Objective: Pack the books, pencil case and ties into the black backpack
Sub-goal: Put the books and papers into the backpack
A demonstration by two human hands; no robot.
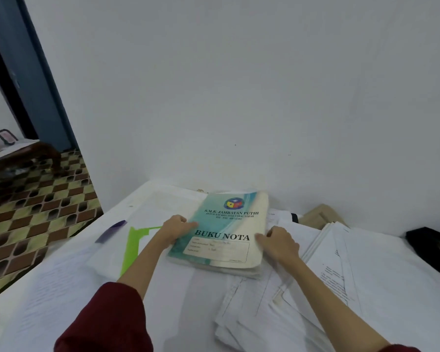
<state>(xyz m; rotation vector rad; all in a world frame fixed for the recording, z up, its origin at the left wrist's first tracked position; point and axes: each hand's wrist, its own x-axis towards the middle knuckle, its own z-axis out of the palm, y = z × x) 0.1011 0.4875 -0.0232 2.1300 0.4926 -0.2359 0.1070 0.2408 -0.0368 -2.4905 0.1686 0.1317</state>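
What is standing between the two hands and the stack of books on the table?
Nothing visible. The left hand grips the left edge of the stack of books and the right hand holds its right edge. Loose papers lie beside the stack, not over it.

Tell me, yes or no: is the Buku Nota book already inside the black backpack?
No. The book lies on the paper-covered table, gripped by both hands.
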